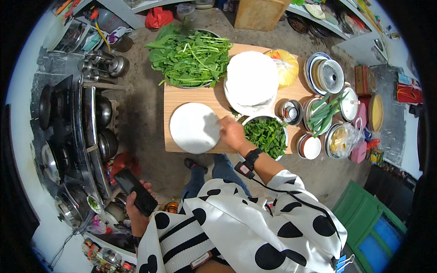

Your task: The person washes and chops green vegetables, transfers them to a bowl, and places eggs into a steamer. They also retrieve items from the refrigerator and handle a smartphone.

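Observation:
My left hand holds a black smartphone low at the left, its dark face upward. My right hand reaches over the wooden table, its bent fingers at the right edge of a flat round white board. Whether they grip the edge or only touch it, I cannot tell. Beside that wrist, chopped green leaves fill a white basin, partly hidden by my forearm. Behind my hand rests a pile of round white material; what it is made of is unclear.
A large heap of leafy greens fills a basin at the back left. A yellow bagged item, steel bowls, and spring onions over stacked dishes occupy the right. A stove counter stands left; a green door is at lower right.

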### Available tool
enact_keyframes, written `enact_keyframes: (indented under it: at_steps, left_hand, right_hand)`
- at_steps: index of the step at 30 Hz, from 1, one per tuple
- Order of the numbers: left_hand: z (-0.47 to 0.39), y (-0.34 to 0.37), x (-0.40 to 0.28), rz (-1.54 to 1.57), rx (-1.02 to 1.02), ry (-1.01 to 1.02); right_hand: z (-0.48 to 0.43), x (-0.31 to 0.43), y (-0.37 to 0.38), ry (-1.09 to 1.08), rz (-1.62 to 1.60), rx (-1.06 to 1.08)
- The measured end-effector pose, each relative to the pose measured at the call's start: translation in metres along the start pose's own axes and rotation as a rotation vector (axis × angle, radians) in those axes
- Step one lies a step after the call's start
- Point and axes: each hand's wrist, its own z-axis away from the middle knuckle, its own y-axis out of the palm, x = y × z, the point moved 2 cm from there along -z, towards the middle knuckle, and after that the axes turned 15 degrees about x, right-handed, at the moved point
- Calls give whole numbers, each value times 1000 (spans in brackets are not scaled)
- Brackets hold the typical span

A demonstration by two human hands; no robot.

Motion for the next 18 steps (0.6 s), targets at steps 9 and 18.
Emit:
enact_keyframes:
  at_steps: [9, 18]
  left_hand:
    - [-12, 10, 6, 38, 28, -50]
    - [-17, 13, 7, 51, 17, -33]
  right_hand:
    - [-92, -78, -29, 589, -19, -243]
    - [9, -3, -123, -12, -370, -395]
